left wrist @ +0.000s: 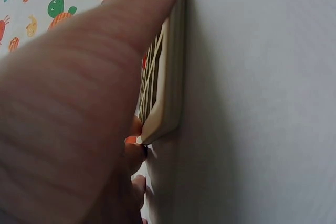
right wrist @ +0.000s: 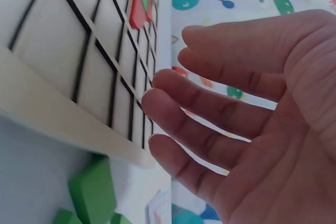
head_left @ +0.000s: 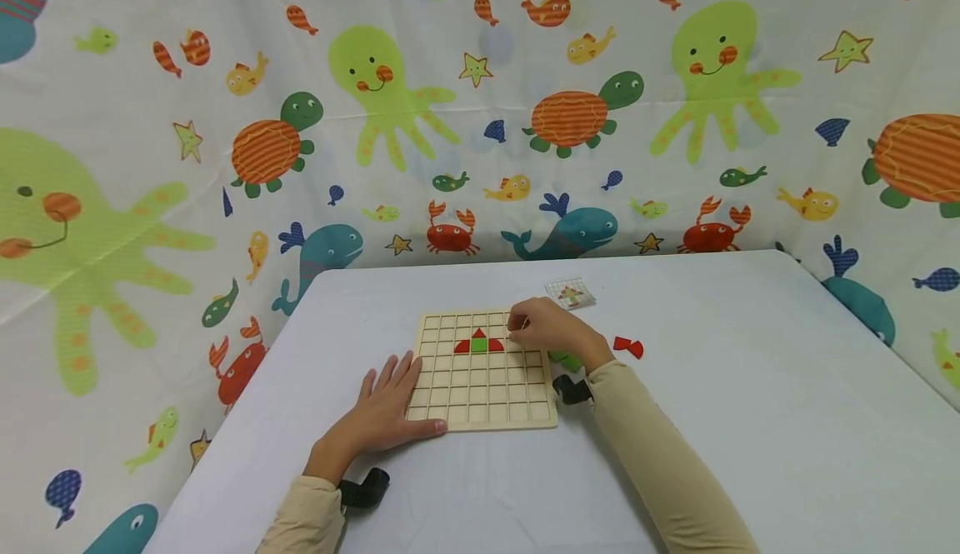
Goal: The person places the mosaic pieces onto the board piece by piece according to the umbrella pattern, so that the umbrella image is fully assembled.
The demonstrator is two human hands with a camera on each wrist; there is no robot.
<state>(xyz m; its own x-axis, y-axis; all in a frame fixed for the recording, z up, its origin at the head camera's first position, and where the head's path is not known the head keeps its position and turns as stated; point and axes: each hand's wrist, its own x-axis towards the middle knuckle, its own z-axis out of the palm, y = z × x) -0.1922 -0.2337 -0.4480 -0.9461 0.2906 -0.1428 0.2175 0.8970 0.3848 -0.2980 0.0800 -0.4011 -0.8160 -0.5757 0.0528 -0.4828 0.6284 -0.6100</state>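
A pale wooden grid board lies on the white table. In its upper part a red triangle sits above a green square, with a red quarter-round piece to the left and another red piece to the right. My left hand rests at the board's left edge, fingers spread and thumb along the near edge. Over the upper right squares hovers my right hand. In the right wrist view its fingers are loosely bent, with no piece showing between thumb and forefinger.
Green pieces lie just right of the board, partly under the right forearm. Farther right are loose red pieces. Behind the board lies a small pattern card. A sea-animal curtain hangs at the table's far edge.
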